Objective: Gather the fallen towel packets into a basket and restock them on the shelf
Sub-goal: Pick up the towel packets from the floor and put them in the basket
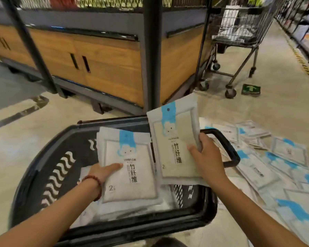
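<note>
A black plastic basket (48, 168) stands on the floor right in front of me. My left hand (103, 171) grips a white and blue towel packet (128, 164) by its left edge, over other packets lying inside the basket. My right hand (206, 155) holds a second towel packet (175, 141) by its right edge, raised above the basket's right side. Several more fallen packets (268, 168) lie scattered on the floor to the right of the basket. The basket's black handle (227, 145) sticks out behind my right hand.
A wooden shelf unit with a dark metal frame (103, 68) stands just beyond the basket, with a black post (152, 56) at its corner. A wire shopping cart (239, 32) is parked at the back right. Shelving runs along the far right of the aisle.
</note>
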`<state>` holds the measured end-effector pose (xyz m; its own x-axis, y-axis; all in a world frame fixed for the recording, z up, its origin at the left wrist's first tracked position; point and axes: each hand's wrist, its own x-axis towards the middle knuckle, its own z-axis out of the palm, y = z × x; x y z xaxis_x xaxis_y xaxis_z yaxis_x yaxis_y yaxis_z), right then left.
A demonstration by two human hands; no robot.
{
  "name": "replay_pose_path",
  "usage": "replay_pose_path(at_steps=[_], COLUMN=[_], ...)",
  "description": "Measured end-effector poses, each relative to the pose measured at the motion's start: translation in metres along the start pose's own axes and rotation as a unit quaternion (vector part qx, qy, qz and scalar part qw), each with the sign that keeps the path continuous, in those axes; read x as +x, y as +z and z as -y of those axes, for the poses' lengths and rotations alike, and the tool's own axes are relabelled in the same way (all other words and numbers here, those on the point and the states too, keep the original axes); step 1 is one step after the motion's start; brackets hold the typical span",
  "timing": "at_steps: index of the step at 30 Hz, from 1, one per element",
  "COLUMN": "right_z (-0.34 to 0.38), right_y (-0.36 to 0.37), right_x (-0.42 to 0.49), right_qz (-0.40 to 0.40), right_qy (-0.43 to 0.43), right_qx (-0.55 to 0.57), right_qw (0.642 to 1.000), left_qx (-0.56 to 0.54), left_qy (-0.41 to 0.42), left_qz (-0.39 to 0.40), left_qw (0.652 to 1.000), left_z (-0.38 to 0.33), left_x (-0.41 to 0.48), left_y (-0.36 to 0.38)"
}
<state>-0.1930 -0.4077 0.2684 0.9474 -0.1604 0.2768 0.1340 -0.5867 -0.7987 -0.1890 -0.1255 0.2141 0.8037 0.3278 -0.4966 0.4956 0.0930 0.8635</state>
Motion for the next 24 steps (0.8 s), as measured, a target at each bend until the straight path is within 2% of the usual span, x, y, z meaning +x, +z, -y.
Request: replay_pose_path(at_steps=[3, 7, 10, 13, 16, 19, 22, 24], right_z=[-0.001, -0.001, -0.001, 0.0, 0.0, 0.0, -0.001, -0.001], right_y=[0.012, 0.027, 0.039, 0.047, 0.052, 0.053, 0.052, 0.053], right_x=[0.009, 0.018, 0.02, 0.022, 0.022, 0.021, 0.02, 0.02], right_qz=[0.019, 0.088, 0.138, 0.175, 0.186, 0.183, 0.186, 0.195], right_qy=[0.009, 0.052, 0.064, 0.098, 0.103, 0.107, 0.113, 0.105], right_qx=[-0.035, -0.116, -0.189, -0.235, -0.272, -0.271, -0.265, -0.254], right_qw=[0.999, 0.988, 0.97, 0.951, 0.938, 0.939, 0.939, 0.942], left_qx=[0.04, 0.097, 0.161, 0.266, 0.355, 0.49, 0.599, 0.673], left_qy=[-0.063, -0.137, -0.22, -0.253, -0.227, -0.119, -0.046, 0.011], left_qz=[0.033, 0.078, 0.123, 0.105, 0.1, 0.086, 0.12, 0.148], left_qw=[0.997, 0.983, 0.954, 0.924, 0.901, 0.859, 0.791, 0.724], left_z=[0.024, 0.043, 0.058, 0.072, 0.078, 0.084, 0.083, 0.068], left_x=[0.031, 0.064, 0.076, 0.081, 0.087, 0.093, 0.091, 0.091], left_y=[0.011, 0.036, 0.055, 0.069, 0.079, 0.085, 0.082, 0.075])
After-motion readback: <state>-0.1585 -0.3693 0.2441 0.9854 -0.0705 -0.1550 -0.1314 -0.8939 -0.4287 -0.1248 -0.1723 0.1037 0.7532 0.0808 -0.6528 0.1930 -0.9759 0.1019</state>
